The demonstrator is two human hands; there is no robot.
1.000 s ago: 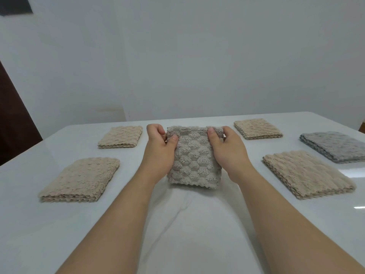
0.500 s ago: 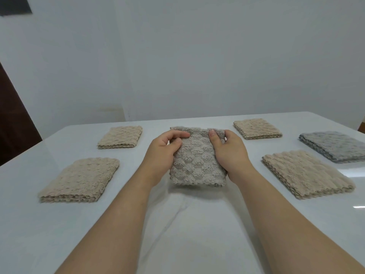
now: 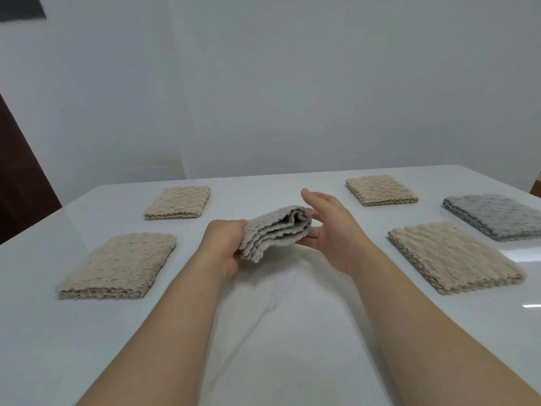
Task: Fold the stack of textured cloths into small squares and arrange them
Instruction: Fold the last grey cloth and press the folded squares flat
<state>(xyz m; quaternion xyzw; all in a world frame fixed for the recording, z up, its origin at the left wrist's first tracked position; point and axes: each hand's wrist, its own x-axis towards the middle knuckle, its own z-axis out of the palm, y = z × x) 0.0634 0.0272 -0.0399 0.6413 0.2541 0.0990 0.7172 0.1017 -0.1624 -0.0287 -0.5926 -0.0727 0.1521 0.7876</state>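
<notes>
Soft, even, fairly bright light. The glossy white desk [image 3: 87, 332] carries glare patches at its right edge and a faint shadow beneath the left hand [image 3: 225, 247]. Wide-angle bending curves the frame edges, and fine detail looks slightly soft.

The table [image 3: 292, 361] has a white, smooth, glossy top with faint grey veins, like polished stone. The folded cloth [image 3: 273, 230] in the middle is a soft, fluffy textile, matt, with a bumpy surface. The near-left beige cloth [image 3: 117, 265], far-left beige cloth [image 3: 178, 202], far-right beige cloth [image 3: 380, 190], near-right beige cloth [image 3: 450, 256] and grey cloth [image 3: 494, 215] show the same plush, matt texture. The wall [image 3: 322, 83] is plain and matt.
</notes>
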